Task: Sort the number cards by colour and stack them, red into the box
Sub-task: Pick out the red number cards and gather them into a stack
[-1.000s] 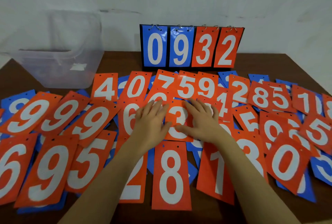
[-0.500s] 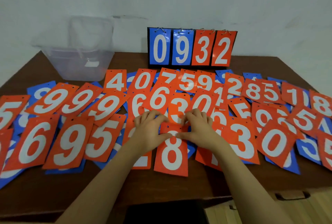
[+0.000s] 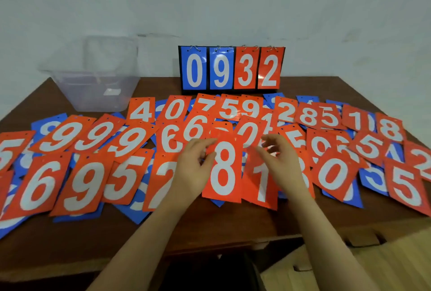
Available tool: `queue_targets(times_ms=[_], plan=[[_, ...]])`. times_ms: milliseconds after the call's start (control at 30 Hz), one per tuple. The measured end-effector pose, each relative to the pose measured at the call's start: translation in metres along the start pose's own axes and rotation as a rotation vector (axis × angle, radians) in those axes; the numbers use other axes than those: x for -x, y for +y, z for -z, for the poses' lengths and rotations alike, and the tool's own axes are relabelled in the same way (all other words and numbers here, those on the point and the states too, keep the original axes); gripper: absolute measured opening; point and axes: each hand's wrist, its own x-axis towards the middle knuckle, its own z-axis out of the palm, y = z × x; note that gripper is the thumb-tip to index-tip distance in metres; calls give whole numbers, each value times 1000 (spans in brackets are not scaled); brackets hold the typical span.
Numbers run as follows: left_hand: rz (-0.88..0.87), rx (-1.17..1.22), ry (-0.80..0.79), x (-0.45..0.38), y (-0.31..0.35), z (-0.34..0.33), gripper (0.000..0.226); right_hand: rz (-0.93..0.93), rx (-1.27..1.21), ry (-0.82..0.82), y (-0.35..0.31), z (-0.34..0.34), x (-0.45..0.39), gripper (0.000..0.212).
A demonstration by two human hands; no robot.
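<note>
Many red and blue number cards lie spread and overlapping across the brown table. My left hand pinches the upper left edge of a red 8 card, which sits raised over the pile and covers most of another red card behind it. My right hand hovers just right of that card, above a red 1 card, with relaxed, slightly curled fingers that hold nothing. The clear plastic box stands at the table's far left and looks empty.
A flip scoreboard reading 0 9 3 2 stands at the back centre against the wall. Blue cards peek out from under the red ones. The table's front edge is close to my forearms, and a cardboard box sits below right.
The red 8 card has come up off the table and slid onto the red 3. My right hand let go and drew off to the right. The view pulled back.
</note>
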Motion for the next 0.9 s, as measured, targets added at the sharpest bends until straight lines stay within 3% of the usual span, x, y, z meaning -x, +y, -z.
queue_targets(times_ms=[167,267,367,467,567,700,900], plan=[[55,-50,-51,-8,-8,-12,38,-197,550,-172,33,28,-13,50],[86,-17,-95,-13,-14,-17,41,-200,598,-253,33,24,-12,62],[86,22,-149,-14,-20,-20,44,-195,565,-274,31,19,-15,54],[42,4,-146,-13,-24,-20,46,-129,483,-241,31,18,-16,41],[-63,-101,-73,-11,-25,-12,46,-23,174,-71,22,17,-9,18],[-141,-162,-7,-10,-24,-1,43,2,-206,205,0,21,-2,20],[-11,123,-71,-8,-8,0,43,3,-441,158,-24,-4,2,19]])
